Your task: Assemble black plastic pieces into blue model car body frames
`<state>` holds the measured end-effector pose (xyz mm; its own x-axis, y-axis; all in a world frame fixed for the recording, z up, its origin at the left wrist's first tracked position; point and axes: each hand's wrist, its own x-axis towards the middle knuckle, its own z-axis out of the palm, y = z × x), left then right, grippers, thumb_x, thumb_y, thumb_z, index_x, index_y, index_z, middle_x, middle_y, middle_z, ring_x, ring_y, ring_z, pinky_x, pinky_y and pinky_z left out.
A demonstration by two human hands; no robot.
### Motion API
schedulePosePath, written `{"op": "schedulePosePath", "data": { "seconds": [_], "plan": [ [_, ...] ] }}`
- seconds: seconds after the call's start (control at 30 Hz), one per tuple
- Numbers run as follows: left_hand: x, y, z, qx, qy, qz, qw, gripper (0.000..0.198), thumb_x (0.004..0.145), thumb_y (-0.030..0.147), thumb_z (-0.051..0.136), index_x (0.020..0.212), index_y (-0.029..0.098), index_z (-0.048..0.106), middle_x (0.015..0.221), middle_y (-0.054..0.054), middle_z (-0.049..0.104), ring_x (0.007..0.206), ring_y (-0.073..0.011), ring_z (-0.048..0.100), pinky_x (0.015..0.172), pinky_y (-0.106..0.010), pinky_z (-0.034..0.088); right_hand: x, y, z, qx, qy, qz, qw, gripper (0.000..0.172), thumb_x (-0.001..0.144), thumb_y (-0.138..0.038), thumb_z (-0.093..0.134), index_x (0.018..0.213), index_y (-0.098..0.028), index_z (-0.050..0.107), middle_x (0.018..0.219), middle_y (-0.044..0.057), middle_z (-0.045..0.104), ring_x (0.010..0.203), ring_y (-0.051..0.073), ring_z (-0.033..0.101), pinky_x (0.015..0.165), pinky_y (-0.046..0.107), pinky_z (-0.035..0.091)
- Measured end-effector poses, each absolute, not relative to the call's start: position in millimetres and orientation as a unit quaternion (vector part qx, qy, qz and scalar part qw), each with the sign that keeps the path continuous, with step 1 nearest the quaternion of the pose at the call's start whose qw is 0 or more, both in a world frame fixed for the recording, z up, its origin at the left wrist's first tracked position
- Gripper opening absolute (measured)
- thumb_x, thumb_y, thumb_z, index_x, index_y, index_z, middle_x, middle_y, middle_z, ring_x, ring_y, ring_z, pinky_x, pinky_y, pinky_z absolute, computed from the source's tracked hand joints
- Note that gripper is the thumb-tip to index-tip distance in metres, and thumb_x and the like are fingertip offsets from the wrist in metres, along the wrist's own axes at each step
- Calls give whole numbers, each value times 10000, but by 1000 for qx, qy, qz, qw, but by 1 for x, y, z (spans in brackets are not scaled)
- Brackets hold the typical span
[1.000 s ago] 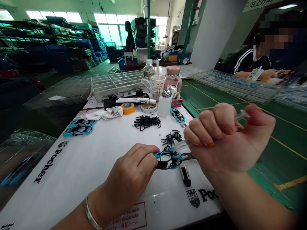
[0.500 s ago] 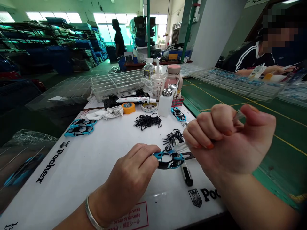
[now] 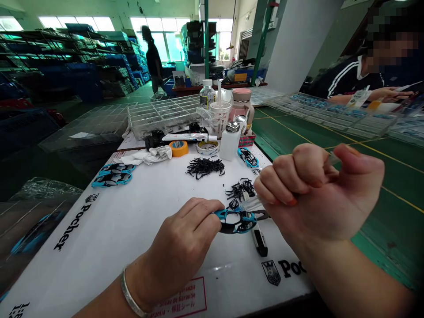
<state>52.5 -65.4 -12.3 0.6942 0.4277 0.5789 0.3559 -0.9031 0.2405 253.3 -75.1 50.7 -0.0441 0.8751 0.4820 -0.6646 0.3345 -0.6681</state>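
Your left hand (image 3: 185, 238) grips a blue-and-black plastic frame (image 3: 245, 216) by its edge, held just above the white table (image 3: 109, 225). Your right hand (image 3: 318, 190) is closed in a fist around a clear plastic tube (image 3: 253, 203), its end near the frame. Loose black pieces (image 3: 240, 190) lie just beyond. More blue frames (image 3: 112, 179) sit farther left.

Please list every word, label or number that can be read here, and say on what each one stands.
"Pocher": black print on the white tabletop.
"Poc": same black print, cut off by the right forearm.
"Sceau de Garantie": red stamp on the tabletop.
Plastic bottle label: too small to read.
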Motion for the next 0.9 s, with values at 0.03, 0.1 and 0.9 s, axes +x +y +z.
{"op": "schedulePosePath", "data": {
  "seconds": [0.03, 0.1, 0.9],
  "plan": [
    [52, -65, -12, 918, 214, 328, 56, 194, 808, -35, 580, 855, 142, 517, 1130, -89, 603, 992, -195, 534, 861, -333, 497, 253, -75, 51, -120, -448, 566, 682, 485, 820, -391, 534, 531, -182, 205, 444, -57, 180, 369, 71, 211, 375, 237, 208],
    [52, -65, -13, 918, 214, 330, 57, 201, 803, -40, 580, 842, 144, 511, 1132, -88, 601, 993, -195, 534, 862, -333, 497, 253, -75, 51, -112, -456, 564, 680, 500, 816, -422, 540, 532, -185, 203, 442, -57, 182, 367, 71, 214, 372, 240, 205],
    [54, -64, -12, 912, 217, 345, 42, 194, 803, -33, 597, 829, 138, 511, 1111, -88, 622, 973, -185, 559, 843, -325, 513, 254, -77, 52, -112, -459, 552, 687, 416, 831, -400, 414, 533, -189, 214, 442, -46, 169, 372, 81, 204, 382, 237, 204]
  ]
}}
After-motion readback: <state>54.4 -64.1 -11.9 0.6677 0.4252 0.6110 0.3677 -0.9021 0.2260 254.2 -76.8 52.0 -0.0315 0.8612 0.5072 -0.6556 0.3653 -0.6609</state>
